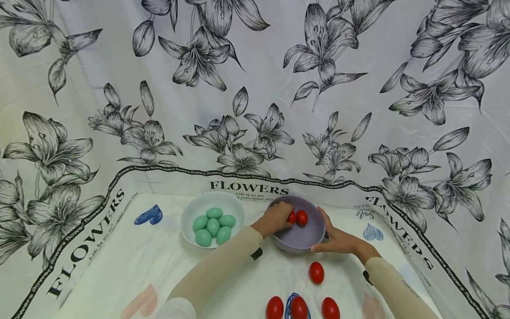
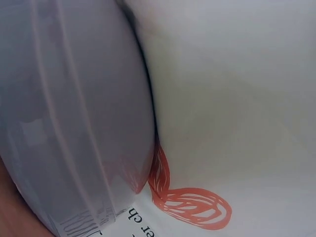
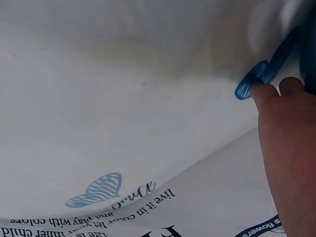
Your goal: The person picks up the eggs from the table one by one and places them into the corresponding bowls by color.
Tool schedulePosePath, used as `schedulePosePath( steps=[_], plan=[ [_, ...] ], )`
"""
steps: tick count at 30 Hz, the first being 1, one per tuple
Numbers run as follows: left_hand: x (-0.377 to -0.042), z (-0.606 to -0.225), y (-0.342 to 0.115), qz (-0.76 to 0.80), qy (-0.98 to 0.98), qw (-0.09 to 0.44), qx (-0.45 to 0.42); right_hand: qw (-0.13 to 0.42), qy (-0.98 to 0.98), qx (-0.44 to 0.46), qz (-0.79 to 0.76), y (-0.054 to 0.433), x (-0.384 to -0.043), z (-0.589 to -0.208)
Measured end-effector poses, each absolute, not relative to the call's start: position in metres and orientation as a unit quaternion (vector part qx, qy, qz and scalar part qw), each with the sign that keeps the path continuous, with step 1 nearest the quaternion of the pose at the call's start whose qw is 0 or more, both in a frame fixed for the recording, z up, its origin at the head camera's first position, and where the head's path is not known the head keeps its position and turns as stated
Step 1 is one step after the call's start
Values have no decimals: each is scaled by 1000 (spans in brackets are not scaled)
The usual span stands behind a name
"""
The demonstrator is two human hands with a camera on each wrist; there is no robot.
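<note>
white cloth spreads beneath, one red egg within left hand.

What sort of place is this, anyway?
Perhaps a screened-off indoor work area, though the surroundings are hidden: a flower-printed backdrop hangs behind a white tablecloth, where a white bowl of green eggs stands beside a purple bowl.

White fabric backdrop bearing black line-drawn lilies stands behind white heart-printed cloth; black lettered band crosses backdrop low.
</note>
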State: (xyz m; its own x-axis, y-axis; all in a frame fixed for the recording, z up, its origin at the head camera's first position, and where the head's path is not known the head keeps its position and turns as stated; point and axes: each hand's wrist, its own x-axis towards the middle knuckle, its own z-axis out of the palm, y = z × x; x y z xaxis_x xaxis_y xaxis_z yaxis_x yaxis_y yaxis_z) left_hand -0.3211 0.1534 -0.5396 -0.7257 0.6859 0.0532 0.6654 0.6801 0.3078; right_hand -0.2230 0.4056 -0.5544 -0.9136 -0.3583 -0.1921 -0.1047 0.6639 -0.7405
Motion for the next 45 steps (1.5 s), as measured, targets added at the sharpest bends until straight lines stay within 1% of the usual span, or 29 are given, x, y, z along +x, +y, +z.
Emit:
schedulePosePath(
  steps=[12,15,19,23,28,32,36,41,45],
  plan=[
    [-319,-538,150,157,913,27,376,165,894,-131,-396,407,-224,-556],
    [-319,-538,148,162,908,16,385,164,896,-132,-392,408,-224,-555],
    [-313,-533,141,216,885,-8,412,168,897,-127,-388,406,-222,-555],
    [-295,-520,129,291,854,-35,430,173,896,-122,-391,407,-221,-553],
    [-253,-499,103,386,797,-46,463,170,894,-130,-393,407,-223,-553],
    [-211,-494,77,444,749,-21,492,169,895,-138,-390,407,-223,-555],
    [-178,-503,54,496,706,39,503,168,897,-136,-387,406,-224,-556],
    [-153,-525,30,514,684,109,505,162,901,-125,-383,406,-222,-554],
    [-142,-546,18,516,689,146,487,163,903,-127,-378,406,-221,-550]
  ],
)
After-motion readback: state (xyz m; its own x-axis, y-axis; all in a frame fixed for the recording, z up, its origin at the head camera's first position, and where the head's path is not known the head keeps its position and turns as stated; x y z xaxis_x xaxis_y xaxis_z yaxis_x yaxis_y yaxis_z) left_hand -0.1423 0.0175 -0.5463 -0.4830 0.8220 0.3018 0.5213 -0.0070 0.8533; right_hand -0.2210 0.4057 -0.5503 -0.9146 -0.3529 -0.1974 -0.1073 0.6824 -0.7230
